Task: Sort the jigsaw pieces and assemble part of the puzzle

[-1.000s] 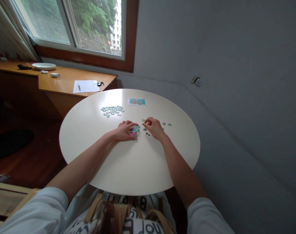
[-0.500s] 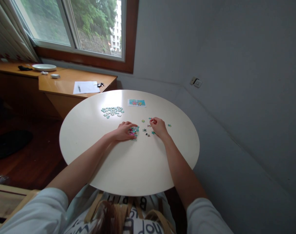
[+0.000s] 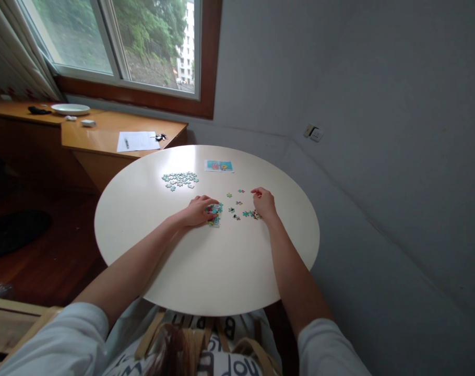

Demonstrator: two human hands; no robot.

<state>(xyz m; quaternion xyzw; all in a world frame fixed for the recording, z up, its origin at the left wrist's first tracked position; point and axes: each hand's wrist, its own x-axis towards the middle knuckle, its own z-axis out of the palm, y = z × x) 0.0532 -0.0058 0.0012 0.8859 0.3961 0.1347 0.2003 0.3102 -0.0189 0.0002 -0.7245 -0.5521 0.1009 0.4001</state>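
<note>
My left hand (image 3: 199,210) rests on a small joined patch of jigsaw puzzle (image 3: 214,221), its thumb and fingers curled over the patch and hiding part of it. To the right, my right hand (image 3: 264,202) hovers low over the table with thumb and fingertips pinched together; whatever is between them is too small to make out. Several colourful pieces lie partly beneath its near side, by a teal puzzle piece (image 3: 246,213). Between my hands are scattered pieces, among them a yellow-green piece (image 3: 229,195) and a dark-and-white piece (image 3: 236,217).
Everything lies on a round white table (image 3: 206,271). Toward the back left is a spread of pale teal puzzle pieces (image 3: 180,179), with a picture card (image 3: 219,166) beyond. A wooden desk (image 3: 100,133) holds a paper sheet (image 3: 138,141), keys (image 3: 161,137) and a white plate (image 3: 70,109).
My right hand has shifted to the right, uncovering pieces it was hiding and covering the lone piece that lay at the right. My left thumb has moved onto the puzzle patch.
</note>
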